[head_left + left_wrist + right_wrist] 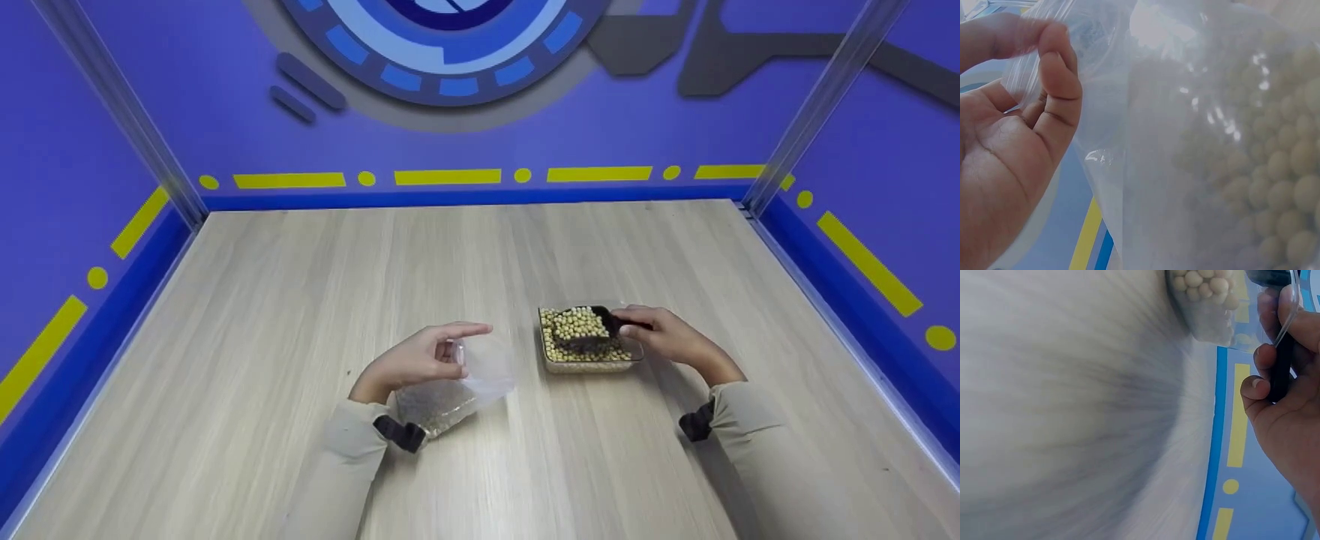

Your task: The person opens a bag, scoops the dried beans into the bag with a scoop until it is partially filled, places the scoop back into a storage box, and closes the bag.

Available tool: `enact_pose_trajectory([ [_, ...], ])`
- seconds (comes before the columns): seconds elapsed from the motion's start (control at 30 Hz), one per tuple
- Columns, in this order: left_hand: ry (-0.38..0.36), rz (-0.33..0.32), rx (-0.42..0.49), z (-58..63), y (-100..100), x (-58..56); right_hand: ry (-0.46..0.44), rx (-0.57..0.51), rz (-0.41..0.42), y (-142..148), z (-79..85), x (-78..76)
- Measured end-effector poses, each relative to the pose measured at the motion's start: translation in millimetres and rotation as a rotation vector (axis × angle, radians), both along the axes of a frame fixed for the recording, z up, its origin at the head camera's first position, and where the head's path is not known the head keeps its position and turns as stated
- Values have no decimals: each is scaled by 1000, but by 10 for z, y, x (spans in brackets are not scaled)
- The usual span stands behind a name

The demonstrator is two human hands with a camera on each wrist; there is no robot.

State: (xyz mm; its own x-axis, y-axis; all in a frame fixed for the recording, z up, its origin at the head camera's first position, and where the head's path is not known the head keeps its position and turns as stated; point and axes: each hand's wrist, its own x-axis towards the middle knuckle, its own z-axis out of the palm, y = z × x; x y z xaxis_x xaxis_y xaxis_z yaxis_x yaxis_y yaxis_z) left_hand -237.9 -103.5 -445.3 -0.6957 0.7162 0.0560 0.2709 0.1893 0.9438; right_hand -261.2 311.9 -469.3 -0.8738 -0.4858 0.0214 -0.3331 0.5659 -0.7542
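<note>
My left hand [416,358] holds the zip edge of a clear plastic zip bag [491,371] with curled fingers [1060,84]. Pale round beans, like soybeans [1280,194], fill the lower part of that bag, partly behind my wrist in the head view. My right hand [675,337] grips the black handle [1283,371] of a scoop [604,319]. The scoop is heaped with yellowish beans [579,322] and sits over a clear rectangular container [589,367], which holds more of the same beans. In the right wrist view the container's edge partly covers the scoop.
The two hands work on a light wood-grain table [375,262]. Blue walls [465,142] with yellow markings stand at its back and both sides. Black bands [400,433] are worn around both wrists, over beige sleeves.
</note>
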Motion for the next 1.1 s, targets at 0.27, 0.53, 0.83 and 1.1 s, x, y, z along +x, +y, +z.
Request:
enact_pose_trajectory([
  [0.27,-13,7,14,9,2,-4,-21,-16,-66,-26,-6,-1],
  [0.53,-5,10,3,14,-3,10,1,-31,-71,-6,4,7],
  [0.83,2,18,-4,6,3,24,44,-17,-47,3,64,5],
  [1.1,4,15,-16,3,3,28,50,-92,3,-42,132,-13],
])
